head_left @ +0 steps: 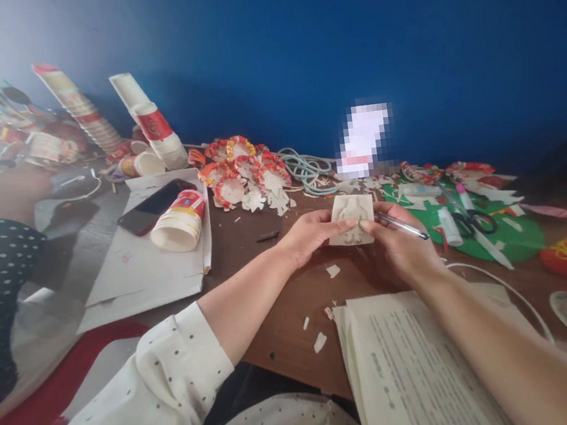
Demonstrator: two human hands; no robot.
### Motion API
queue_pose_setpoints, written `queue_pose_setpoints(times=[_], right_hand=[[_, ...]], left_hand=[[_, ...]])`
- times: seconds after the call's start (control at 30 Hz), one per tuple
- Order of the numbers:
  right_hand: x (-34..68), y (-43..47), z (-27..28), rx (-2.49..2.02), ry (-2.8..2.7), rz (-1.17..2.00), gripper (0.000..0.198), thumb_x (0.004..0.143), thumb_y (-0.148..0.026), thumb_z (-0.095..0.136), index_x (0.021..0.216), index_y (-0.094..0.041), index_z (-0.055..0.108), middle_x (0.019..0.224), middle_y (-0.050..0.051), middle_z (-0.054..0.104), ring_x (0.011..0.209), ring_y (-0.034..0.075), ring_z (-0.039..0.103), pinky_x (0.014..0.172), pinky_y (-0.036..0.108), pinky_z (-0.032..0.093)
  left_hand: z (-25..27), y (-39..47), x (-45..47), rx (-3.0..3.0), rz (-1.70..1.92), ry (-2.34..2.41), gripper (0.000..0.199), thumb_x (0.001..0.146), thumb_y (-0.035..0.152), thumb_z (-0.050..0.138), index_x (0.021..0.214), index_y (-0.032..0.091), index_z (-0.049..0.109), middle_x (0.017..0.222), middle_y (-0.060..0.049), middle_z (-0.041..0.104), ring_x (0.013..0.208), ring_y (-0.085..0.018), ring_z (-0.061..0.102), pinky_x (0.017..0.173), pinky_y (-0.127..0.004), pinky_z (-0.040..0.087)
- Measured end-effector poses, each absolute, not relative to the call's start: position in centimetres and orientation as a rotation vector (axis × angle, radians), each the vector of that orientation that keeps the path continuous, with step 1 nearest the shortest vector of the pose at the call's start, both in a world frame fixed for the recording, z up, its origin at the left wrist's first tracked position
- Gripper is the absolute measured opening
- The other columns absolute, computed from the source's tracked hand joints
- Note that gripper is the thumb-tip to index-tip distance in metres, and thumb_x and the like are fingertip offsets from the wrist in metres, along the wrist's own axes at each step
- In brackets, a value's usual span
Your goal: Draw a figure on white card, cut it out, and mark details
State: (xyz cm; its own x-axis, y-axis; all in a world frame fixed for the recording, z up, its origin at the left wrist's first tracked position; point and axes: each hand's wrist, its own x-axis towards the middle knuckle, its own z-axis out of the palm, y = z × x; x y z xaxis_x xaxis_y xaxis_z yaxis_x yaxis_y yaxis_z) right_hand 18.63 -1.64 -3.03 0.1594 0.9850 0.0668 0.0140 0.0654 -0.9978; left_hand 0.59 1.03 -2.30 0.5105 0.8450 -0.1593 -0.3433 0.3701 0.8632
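Note:
A small, squarish piece of white paper with a figure outlined on it is held up over the brown table. My left hand pinches its left side, thumb lying across the front. From the right, my right hand presses its thumb on the paper's lower right edge. A pen with a clear barrel rests in that same hand, pointing right, away from the paper. What the fingers do behind the paper is hidden. Small white paper scraps lie on the table just below my hands.
Paper-cup cutouts pile up by the blue wall. Scissors and a glue stick lie on a green mat. An open book sits under my right forearm. Stacked cups and a phone are left, near another person's hand.

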Motion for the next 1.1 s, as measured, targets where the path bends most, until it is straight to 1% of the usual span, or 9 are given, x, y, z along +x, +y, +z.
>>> queue_pose_setpoints(times=[0.1,0.23,0.3,0.53,0.67,0.8,0.9,1.0,1.1], right_hand=[[18.3,-2.0,-2.7,-1.289,-1.21,0.942,0.04,0.068,-0.041,0.087,0.1,-0.026,0.068,0.094,0.002,0.076,0.088,0.024,0.071,0.089,0.045,0.057],[18.1,-2.3,-2.3,-1.267,-1.259,0.968,0.038,0.071,-0.045,0.086,0.098,-0.026,0.068,0.097,0.003,0.076,0.093,0.025,0.071,0.088,0.044,0.057],[18.3,-2.2,-2.6,-1.258,-1.262,0.991,0.036,0.072,-0.044,0.085,0.099,-0.026,0.069,0.1,0.003,0.076,0.096,0.025,0.071,0.089,0.044,0.057],[19.1,-1.4,-4.2,-1.134,-1.115,1.119,0.036,0.072,-0.039,0.088,0.1,-0.029,0.069,0.097,0.0,0.076,0.096,0.025,0.073,0.094,0.046,0.056],[18.8,-1.4,-3.6,-1.076,-1.059,1.211,0.035,0.07,-0.035,0.089,0.097,-0.029,0.068,0.097,-0.001,0.077,0.099,0.026,0.073,0.097,0.049,0.055],[18.5,-1.7,-2.7,-1.007,-0.993,1.342,0.036,0.065,-0.032,0.09,0.094,-0.03,0.069,0.089,-0.002,0.077,0.097,0.027,0.074,0.098,0.05,0.055],[18.4,-1.9,-2.3,-0.972,-1.002,1.385,0.035,0.066,-0.032,0.088,0.095,-0.031,0.069,0.091,-0.002,0.078,0.1,0.029,0.074,0.097,0.051,0.055],[18.5,-2.0,-2.1,-0.959,-1.027,1.39,0.034,0.067,-0.034,0.087,0.096,-0.031,0.068,0.095,-0.001,0.078,0.1,0.03,0.074,0.095,0.053,0.056],[18.6,-2.0,-2.5,-0.974,-1.037,1.346,0.035,0.068,-0.033,0.088,0.096,-0.031,0.068,0.093,-0.002,0.077,0.098,0.028,0.074,0.096,0.051,0.056]], left_hand=[[-2.7,1.0,1.1,0.823,0.913,0.76,0.039,0.064,0.027,0.092,0.095,0.01,0.075,0.085,-0.009,0.076,0.079,-0.018,0.07,0.089,-0.035,0.053],[-2.9,1.0,1.2,0.795,0.934,0.838,0.019,0.073,0.018,0.084,0.087,0.009,0.074,0.076,-0.007,0.074,0.069,-0.015,0.068,0.081,-0.033,0.054],[-2.9,1.1,1.1,0.803,0.92,0.848,0.013,0.075,0.016,0.082,0.084,0.009,0.074,0.073,-0.007,0.074,0.066,-0.015,0.067,0.08,-0.033,0.055],[-2.5,1.1,0.9,0.807,0.888,0.836,0.015,0.074,0.018,0.084,0.079,0.009,0.073,0.07,-0.006,0.073,0.064,-0.015,0.067,0.081,-0.033,0.056],[-2.2,1.1,0.8,0.757,0.832,0.769,0.011,0.077,0.015,0.081,0.079,0.008,0.073,0.073,-0.008,0.074,0.068,-0.016,0.069,0.085,-0.034,0.056],[-2.1,1.2,0.5,0.729,0.768,0.691,0.013,0.077,0.015,0.082,0.082,0.006,0.073,0.077,-0.011,0.075,0.073,-0.017,0.071,0.091,-0.037,0.056],[-2.2,1.2,0.4,0.725,0.738,0.652,0.014,0.079,0.016,0.081,0.085,0.006,0.073,0.079,-0.012,0.075,0.075,-0.017,0.071,0.093,-0.037,0.056],[-2.3,1.3,0.4,0.736,0.737,0.634,0.015,0.079,0.017,0.082,0.086,0.006,0.074,0.08,-0.012,0.075,0.075,-0.017,0.071,0.091,-0.036,0.056],[-2.6,1.4,0.5,0.761,0.773,0.643,0.015,0.078,0.016,0.082,0.086,0.007,0.074,0.077,-0.01,0.075,0.074,-0.017,0.071,0.086,-0.034,0.056]])
